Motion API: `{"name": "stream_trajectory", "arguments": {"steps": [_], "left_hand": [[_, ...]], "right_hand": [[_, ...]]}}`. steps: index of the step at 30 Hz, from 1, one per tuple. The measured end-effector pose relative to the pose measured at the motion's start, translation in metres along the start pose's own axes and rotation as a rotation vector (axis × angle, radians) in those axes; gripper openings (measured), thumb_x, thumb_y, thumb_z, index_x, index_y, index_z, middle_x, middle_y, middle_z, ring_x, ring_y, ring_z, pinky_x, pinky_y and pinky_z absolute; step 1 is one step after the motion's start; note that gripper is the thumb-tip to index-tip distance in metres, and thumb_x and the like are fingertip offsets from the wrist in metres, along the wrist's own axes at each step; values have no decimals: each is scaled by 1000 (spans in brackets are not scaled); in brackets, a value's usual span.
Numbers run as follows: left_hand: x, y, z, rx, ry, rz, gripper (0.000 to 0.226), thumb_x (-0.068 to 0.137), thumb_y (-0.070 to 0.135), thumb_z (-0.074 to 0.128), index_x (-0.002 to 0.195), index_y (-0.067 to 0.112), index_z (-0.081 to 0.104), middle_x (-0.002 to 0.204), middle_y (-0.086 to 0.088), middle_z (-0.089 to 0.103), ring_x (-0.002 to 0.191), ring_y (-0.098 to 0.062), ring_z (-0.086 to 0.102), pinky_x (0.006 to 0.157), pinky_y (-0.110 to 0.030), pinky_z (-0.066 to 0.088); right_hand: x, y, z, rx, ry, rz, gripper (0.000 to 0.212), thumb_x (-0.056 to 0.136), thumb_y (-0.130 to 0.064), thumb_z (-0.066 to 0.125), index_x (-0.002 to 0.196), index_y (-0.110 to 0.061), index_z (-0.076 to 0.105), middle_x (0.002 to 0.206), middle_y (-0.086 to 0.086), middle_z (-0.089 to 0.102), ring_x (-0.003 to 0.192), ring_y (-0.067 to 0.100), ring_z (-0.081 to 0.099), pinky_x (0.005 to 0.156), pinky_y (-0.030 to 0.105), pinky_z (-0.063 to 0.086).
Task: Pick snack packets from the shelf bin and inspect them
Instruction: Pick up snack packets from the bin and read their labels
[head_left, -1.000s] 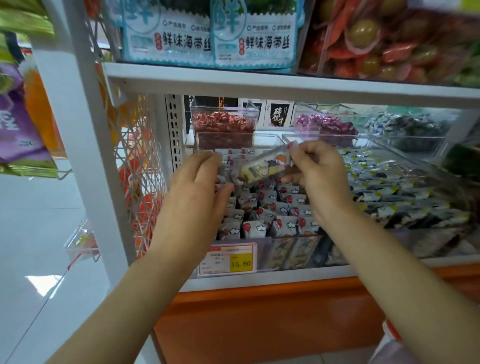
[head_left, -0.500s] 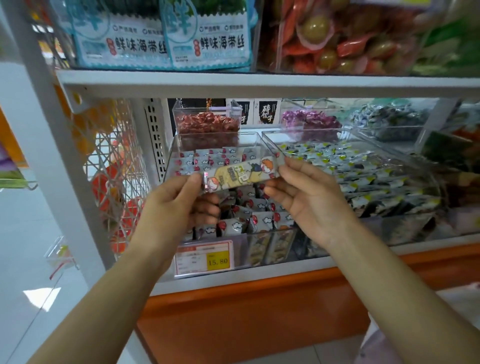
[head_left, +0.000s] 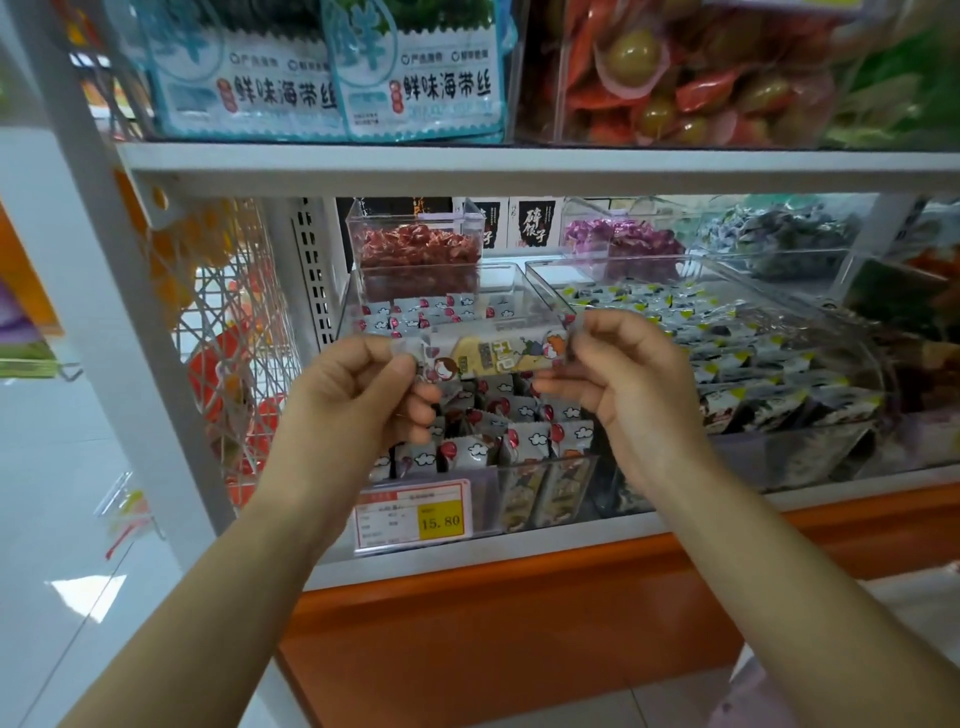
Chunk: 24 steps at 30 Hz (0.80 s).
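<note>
A person's two bare forearms rise from the lower corners of the view toward a shop shelf, both hands lifted level with a clear plastic bin (head_left: 545, 488) of small snack packets. The left hand (head_left: 353, 395) and the right hand (head_left: 623, 395) are turned with their backs toward the camera and their knuckles bent. Each pinches one end of a single snack packet (head_left: 493, 356) between thumb and forefinger, and the remaining fingers are curled in beneath. The packet is yellow and white with cartoon figures. It hangs stretched between the two hands, nearly level with its right end a little higher, in front of and above the grey-and-red packets heaped in the bin. A price tag (head_left: 415, 519) reading 15.80 is fixed to the bin's front wall, below the left hand. Behind the bin stands a clear tub (head_left: 415, 254) of red-wrapped sweets, and just to the right a second bin (head_left: 841, 447) holds dark packets with yellow corners. The white upper shelf (head_left: 519, 166) above carries blue-and-white seaweed packs (head_left: 322, 78), and an orange base panel (head_left: 519, 623) runs below the shelf between the forearms.
</note>
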<state>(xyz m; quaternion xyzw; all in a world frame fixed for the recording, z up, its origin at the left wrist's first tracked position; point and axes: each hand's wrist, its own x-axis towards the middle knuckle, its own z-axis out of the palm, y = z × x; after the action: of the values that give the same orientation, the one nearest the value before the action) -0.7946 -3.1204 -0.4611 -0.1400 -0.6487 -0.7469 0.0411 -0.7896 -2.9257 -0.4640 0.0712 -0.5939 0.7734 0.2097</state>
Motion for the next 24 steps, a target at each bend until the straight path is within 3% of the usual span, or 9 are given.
{"name": "stream_trajectory", "arguments": {"steps": [3,7,10,12,15,18,20,22,24], "left_hand": [[-2,0,0,182,31,108,20,92,1,49,83,15,60,65,-3,69,59,-14,67,55,-18,54],[-2,0,2,148,37,32,16,87,0,57,90,15,58,85,-5,71,73,-16,71,62,-20,56],[-2,0,1,183,39,31,19,82,19,66,99,19,57,92,-4,70,76,-14,71,66,-20,56],[-2,1,1,221,36,54,19,84,20,63,103,22,59,90,-1,71,76,-11,71,65,-16,54],[-2,1,0,260,2,61,18,84,18,63,102,22,63,91,2,71,78,-8,70,67,-14,53],[-2,3,-1,269,-36,84,17,81,15,65,94,27,64,86,6,71,78,-9,70,65,-14,54],[-2,2,-1,324,-58,99,18,81,16,66,93,29,64,86,5,70,79,-12,70,68,-22,57],[-3,2,0,387,-80,96,17,80,21,67,95,27,63,89,4,69,82,-16,68,73,-34,59],[-3,2,1,430,-86,88,18,78,29,67,95,25,62,90,4,67,86,-14,66,78,-37,57]], "right_hand": [[-2,-2,-1,-155,-24,-82,12,83,-24,65,76,-14,65,65,-5,64,60,18,67,61,35,60],[-3,2,0,-296,-50,-139,8,87,-7,62,88,-14,63,91,6,65,80,20,69,66,27,58],[-4,3,1,-385,-91,-142,21,87,-8,62,95,-26,68,97,-7,67,92,13,66,76,28,57],[-5,3,1,-416,-97,-140,19,86,-14,64,92,-31,70,92,-13,70,87,7,66,77,24,56],[-5,2,2,-466,-89,-167,11,83,-18,68,86,-28,71,79,-20,69,76,-2,64,67,12,51],[-4,2,1,-472,-65,-162,10,81,-15,69,78,-24,70,72,-15,68,69,0,63,62,16,51],[-3,2,0,-493,-33,-171,14,82,-15,68,71,-24,68,68,-10,67,67,5,62,62,21,53],[-3,2,0,-537,-3,-211,17,83,-14,67,68,-22,66,64,-9,64,63,3,59,60,17,50],[-4,0,2,-578,-10,-254,17,84,-13,67,69,-21,65,65,-10,62,61,1,58,58,11,46]]}}
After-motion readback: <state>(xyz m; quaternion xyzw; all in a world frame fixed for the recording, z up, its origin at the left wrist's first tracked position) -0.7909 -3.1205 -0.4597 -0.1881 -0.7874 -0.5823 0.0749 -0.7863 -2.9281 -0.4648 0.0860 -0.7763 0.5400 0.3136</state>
